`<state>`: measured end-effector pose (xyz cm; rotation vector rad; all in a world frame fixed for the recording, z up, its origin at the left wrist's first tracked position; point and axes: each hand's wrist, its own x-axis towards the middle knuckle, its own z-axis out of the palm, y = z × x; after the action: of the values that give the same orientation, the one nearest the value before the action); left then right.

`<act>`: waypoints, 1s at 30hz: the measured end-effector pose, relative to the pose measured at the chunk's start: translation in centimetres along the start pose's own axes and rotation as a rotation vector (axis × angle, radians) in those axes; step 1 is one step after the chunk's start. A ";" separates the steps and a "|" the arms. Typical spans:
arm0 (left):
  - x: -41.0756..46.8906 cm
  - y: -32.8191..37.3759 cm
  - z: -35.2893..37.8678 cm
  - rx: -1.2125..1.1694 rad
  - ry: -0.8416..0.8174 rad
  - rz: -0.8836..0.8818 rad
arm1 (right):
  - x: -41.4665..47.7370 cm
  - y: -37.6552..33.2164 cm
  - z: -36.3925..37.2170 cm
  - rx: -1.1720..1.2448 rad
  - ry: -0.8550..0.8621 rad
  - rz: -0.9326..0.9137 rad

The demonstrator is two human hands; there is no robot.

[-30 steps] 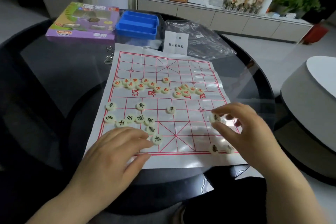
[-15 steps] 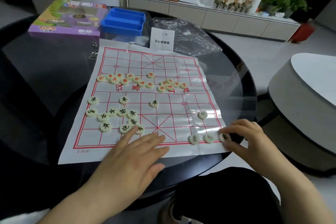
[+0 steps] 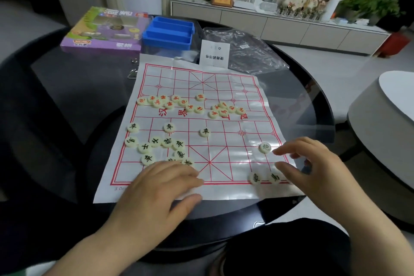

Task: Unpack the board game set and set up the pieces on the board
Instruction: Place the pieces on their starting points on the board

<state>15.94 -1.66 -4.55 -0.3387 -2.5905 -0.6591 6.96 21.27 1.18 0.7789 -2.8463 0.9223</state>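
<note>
round glass table [image 3: 74,87], paper board [image 3: 224,143], purple box [image 3: 105,29], blue tray [image 3: 168,31]

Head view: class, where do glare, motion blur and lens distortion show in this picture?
All in the head view: glare washes out the glossy board in its near right part; the right hand has motion-blurred fingertips; wide-angle stretch makes the sideboard run slanted.

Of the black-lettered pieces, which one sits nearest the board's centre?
The lone piece on the centre column; the others cluster at left or lie near the right hand.
</note>
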 end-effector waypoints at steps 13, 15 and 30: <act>0.2 -5.4 -2.0 0.044 0.053 -0.258 | 4.5 -7.2 8.8 -0.062 -0.268 -0.081; 0.3 -5.3 -2.0 0.073 0.042 -0.260 | 4.5 -7.2 9.3 -0.063 -0.240 -0.088; 0.0 -5.6 -1.8 0.051 0.092 -0.357 | 4.7 -6.9 11.5 -0.076 -0.129 -0.331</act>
<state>14.69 -7.40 -5.33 0.1727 -2.5949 -0.7063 7.37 7.92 -3.63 1.2917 -2.7126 0.7369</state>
